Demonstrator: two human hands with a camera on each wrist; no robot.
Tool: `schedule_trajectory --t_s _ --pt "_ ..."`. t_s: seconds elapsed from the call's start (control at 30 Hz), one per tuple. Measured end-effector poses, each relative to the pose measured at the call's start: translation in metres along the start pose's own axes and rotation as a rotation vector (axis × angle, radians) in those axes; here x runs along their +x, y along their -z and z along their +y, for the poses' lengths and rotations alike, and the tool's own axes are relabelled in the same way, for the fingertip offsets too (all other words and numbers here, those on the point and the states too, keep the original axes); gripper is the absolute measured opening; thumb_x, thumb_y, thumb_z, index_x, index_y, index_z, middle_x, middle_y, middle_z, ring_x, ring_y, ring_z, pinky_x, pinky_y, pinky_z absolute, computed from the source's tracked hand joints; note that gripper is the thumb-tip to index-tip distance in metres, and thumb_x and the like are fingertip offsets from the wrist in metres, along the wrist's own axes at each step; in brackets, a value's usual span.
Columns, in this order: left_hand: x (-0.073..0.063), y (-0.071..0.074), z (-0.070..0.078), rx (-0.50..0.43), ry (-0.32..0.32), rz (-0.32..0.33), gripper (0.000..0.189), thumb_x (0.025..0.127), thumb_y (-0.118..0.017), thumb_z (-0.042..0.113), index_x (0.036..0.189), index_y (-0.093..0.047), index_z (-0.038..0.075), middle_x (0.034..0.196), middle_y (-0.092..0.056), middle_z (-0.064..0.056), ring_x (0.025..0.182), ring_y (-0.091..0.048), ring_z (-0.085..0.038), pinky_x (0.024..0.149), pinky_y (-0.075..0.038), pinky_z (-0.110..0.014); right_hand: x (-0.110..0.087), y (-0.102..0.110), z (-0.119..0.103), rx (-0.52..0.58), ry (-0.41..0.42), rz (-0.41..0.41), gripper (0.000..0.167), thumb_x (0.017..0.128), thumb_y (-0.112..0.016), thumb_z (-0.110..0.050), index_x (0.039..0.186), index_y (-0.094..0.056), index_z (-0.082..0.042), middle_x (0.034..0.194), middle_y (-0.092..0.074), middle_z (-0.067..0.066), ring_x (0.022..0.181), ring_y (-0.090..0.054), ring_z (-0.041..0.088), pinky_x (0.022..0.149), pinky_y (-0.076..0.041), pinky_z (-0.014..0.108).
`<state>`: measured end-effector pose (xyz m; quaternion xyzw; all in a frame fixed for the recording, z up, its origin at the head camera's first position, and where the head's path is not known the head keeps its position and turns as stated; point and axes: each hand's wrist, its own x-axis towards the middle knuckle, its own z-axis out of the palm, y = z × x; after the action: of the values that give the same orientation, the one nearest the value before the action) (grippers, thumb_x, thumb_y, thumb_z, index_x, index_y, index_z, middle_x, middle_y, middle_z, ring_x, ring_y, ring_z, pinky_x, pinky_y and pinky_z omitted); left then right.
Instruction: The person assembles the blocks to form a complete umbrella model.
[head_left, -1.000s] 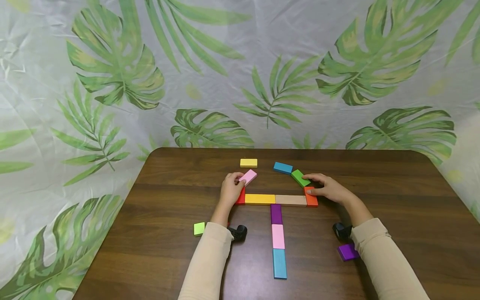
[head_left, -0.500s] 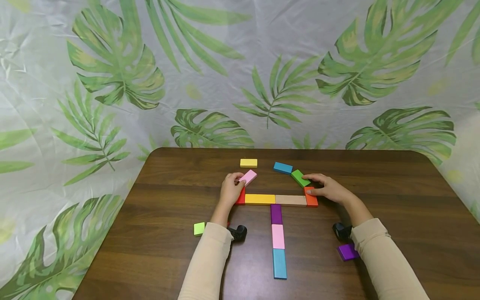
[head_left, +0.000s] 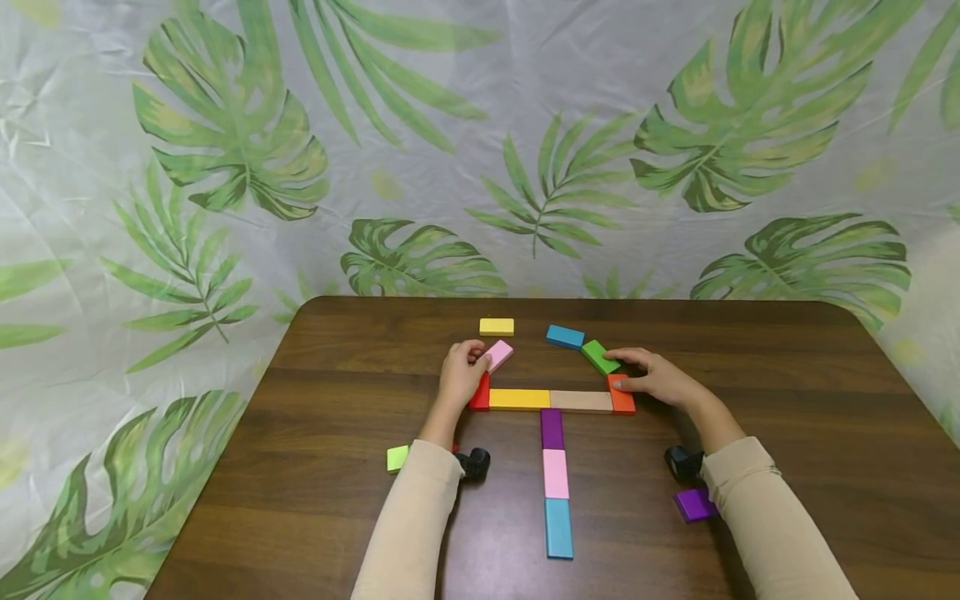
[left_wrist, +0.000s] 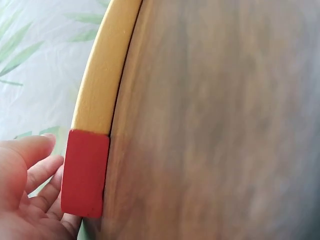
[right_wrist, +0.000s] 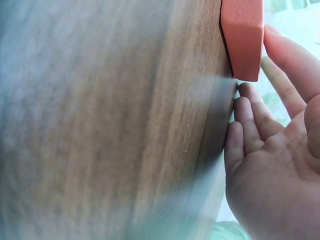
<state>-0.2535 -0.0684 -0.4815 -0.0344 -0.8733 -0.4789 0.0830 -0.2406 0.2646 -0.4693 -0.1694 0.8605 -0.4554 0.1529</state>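
In the head view my left hand point(head_left: 461, 375) is beside a pink block point(head_left: 499, 354) that lies slanted. Its thumb is at the block's near end, and the fingers are lifted off to the left. Just below the thumb is a red block point(head_left: 480, 394); in the left wrist view this red block point(left_wrist: 85, 174) hides part of the fingers. My right hand point(head_left: 660, 377) touches a green block point(head_left: 600, 357) with its fingertips, while the thumb rests on an orange block point(head_left: 622, 394). The right wrist view shows the orange block point(right_wrist: 243, 40) beside loosely bent fingers.
A yellow block point(head_left: 520, 400) and a tan block point(head_left: 581, 402) bridge red and orange. Below runs a column of purple point(head_left: 552, 428), pink point(head_left: 556, 473) and blue blocks point(head_left: 558, 528). Loose blocks include yellow point(head_left: 497, 327), lime point(head_left: 397, 459) and purple point(head_left: 694, 505). Another blue block point(head_left: 566, 337) adjoins green.
My left fingers have come away from the pink block, up and slightly left. The right hand and the blocks look unchanged.
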Motion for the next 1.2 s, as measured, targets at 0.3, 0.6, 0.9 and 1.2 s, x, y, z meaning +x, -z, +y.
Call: schedule_trajectory --t_s 0.3,0.6,0.9,1.2 --pt "0.014 0.01 0.002 0.065 -0.013 -0.023 0.032 0.085 -0.061 0.014 0.114 -0.057 0.0 0.107 -0.055 -0.012 0.1 -0.051 -0.025 0.087 -0.04 -0.035 -0.002 0.0 -0.004 -0.018 0.004 0.002 0.055 0.083 -0.064 -0.02 0.132 -0.044 -0.005 0.136 -0.032 0.023 0.122 -0.027 0.041 0.096 -0.021 0.057" --pt "0.032 0.021 0.008 0.131 -0.036 -0.098 0.037 0.086 -0.06 0.012 0.121 -0.052 0.001 0.119 -0.052 -0.013 0.112 -0.047 -0.025 0.094 -0.036 -0.036 -0.001 0.0 -0.003 -0.015 0.001 -0.004 0.055 0.083 -0.064 -0.02 0.132 -0.044 -0.005 0.136 -0.031 0.022 0.122 -0.027 0.041 0.097 -0.021 0.057" --pt "0.043 0.024 0.006 0.23 -0.02 -0.184 0.04 0.087 -0.059 0.012 0.126 -0.05 0.005 0.128 -0.048 -0.01 0.12 -0.04 -0.023 0.098 -0.031 -0.036 -0.002 0.0 -0.002 -0.019 -0.016 0.0 0.055 0.083 -0.065 -0.022 0.132 -0.045 -0.007 0.136 -0.031 0.021 0.122 -0.027 0.04 0.097 -0.02 0.057" --pt "0.053 0.023 0.001 0.259 -0.021 -0.243 0.042 0.087 -0.059 0.01 0.127 -0.05 0.005 0.13 -0.046 -0.011 0.122 -0.039 -0.024 0.1 -0.029 -0.036 -0.001 0.0 0.0 -0.023 -0.002 0.004 0.054 0.082 -0.065 -0.022 0.131 -0.046 -0.007 0.135 -0.033 0.021 0.121 -0.028 0.039 0.096 -0.021 0.056"
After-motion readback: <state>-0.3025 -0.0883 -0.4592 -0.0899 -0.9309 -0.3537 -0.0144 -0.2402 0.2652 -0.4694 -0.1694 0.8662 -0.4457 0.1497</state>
